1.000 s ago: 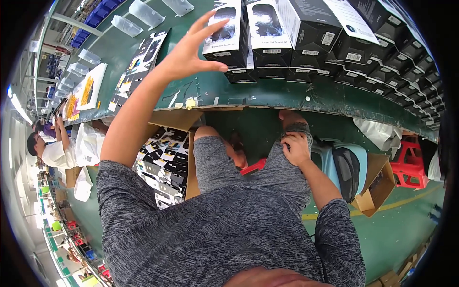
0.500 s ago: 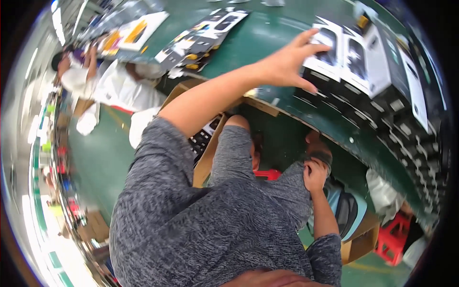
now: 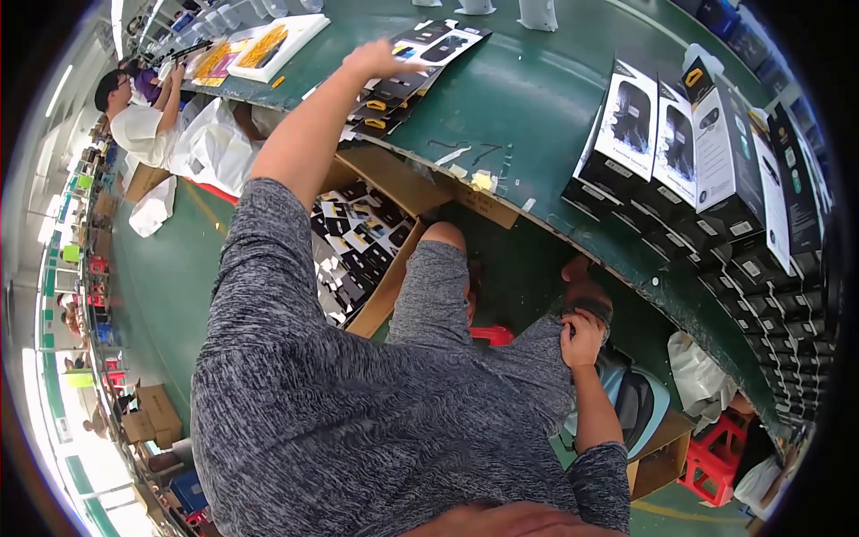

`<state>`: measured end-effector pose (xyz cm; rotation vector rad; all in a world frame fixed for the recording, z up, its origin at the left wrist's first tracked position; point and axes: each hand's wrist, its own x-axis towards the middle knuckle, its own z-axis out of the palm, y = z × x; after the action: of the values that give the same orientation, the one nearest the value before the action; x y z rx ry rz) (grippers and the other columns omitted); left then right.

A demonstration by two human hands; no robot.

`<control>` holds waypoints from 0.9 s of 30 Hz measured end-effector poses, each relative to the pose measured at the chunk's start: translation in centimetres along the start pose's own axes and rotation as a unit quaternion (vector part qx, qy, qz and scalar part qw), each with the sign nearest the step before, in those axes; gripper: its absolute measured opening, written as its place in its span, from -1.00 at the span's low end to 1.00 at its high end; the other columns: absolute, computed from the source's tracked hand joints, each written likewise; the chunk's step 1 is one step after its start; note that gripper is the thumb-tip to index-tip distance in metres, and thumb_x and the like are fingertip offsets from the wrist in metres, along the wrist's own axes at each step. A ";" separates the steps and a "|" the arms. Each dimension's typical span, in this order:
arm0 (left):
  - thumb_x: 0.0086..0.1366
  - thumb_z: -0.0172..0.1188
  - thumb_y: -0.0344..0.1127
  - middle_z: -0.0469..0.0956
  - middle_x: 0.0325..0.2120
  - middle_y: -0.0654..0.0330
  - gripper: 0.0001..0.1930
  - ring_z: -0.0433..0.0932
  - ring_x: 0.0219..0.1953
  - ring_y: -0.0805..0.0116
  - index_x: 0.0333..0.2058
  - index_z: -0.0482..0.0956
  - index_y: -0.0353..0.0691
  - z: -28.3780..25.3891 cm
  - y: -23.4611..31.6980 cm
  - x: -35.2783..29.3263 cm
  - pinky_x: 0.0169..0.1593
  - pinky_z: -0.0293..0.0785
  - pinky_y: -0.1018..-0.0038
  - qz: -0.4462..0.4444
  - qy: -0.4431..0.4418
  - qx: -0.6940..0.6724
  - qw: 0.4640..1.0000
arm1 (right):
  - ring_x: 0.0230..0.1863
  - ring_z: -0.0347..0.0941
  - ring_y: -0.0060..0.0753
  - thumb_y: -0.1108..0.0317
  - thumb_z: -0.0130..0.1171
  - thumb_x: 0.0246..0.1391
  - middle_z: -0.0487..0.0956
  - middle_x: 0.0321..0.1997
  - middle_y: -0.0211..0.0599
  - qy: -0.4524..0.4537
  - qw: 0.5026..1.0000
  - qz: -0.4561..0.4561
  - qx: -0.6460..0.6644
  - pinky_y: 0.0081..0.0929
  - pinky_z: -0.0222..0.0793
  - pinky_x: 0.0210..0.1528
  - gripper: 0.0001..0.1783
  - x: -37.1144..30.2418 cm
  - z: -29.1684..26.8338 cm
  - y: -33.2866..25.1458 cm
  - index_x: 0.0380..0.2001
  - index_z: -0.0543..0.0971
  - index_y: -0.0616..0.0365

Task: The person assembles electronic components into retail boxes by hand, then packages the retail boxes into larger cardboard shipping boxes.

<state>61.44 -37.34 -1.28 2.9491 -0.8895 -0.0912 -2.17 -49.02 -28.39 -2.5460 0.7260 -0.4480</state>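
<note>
The left hand (image 3: 380, 61) is stretched out over the long dark-green worktable (image 3: 528, 107), fingers extended and spread, palm down, just above the fanned stack of flat black printed cards with yellow marks (image 3: 407, 72) lying near that table's front edge; whether the fingertips touch the top card cannot be told, and nothing is clasped in the hand; the right hand (image 3: 582, 338) is below the table's front edge, loosely curled against the grey mottled shorts at the person's right knee, holding nothing separate that can be made out; on the table, to the right of the card stack, stands a row of upright black-and-white retail boxes (image 3: 680, 143), packed side by side and curving away along the table's right end; beneath the table's front edge, left of the person's knees, sits an open brown cardboard carton filled with small black-and-white packs (image 3: 358, 259); between the knees a red plastic stool (image 3: 490, 336) shows; at the far left end of the table a seated person in a white top (image 3: 143, 125) works beside a white tray with yellow items (image 3: 268, 40), well apart from the card stack.
</note>
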 end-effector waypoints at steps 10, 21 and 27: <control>-0.13 0.51 0.37 0.63 0.03 0.00 -0.06 0.62 0.08 0.05 0.12 0.58 -0.21 -0.2 1.2 0.2 0.12 0.52 0.19 0.006 0.084 0.018 0.996 | 0.14 0.49 -0.24 0.36 0.22 -0.02 0.68 -0.21 -0.36 -0.007 1.000 0.021 -0.018 -0.11 0.18 0.25 -0.95 -0.5 0.5 -0.2 -0.44 0.65 -0.04; 0.24 0.42 -0.26 0.63 -0.18 0.21 -0.51 0.59 -0.14 0.42 0.09 0.50 -0.29 -1.3 3.8 -26.8 0.02 0.53 0.36 0.059 -0.005 -0.466 0.883 | 0.22 0.46 -0.20 0.40 0.33 0.06 0.63 0.02 -0.27 -0.082 0.899 0.192 0.384 -0.17 0.23 0.32 -0.58 -1.1 -2.2 -4.1 0.02 0.56 0.06; 0.33 0.33 -0.36 0.58 0.07 0.13 -0.46 0.51 0.11 0.37 0.23 0.41 -0.35 10.7 10.0 -40.7 0.20 0.43 0.39 0.249 -0.207 -0.605 0.727 | 0.33 0.32 -0.34 0.52 0.26 0.17 0.43 0.28 -0.23 -0.010 0.768 0.031 0.640 -0.31 0.20 0.39 -0.25 6.0 -10.3 -19.4 0.38 0.19 0.22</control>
<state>21.28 -23.52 -9.60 1.4208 -1.0334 -0.9156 6.39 -41.06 -8.79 -1.2082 0.2706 -0.6005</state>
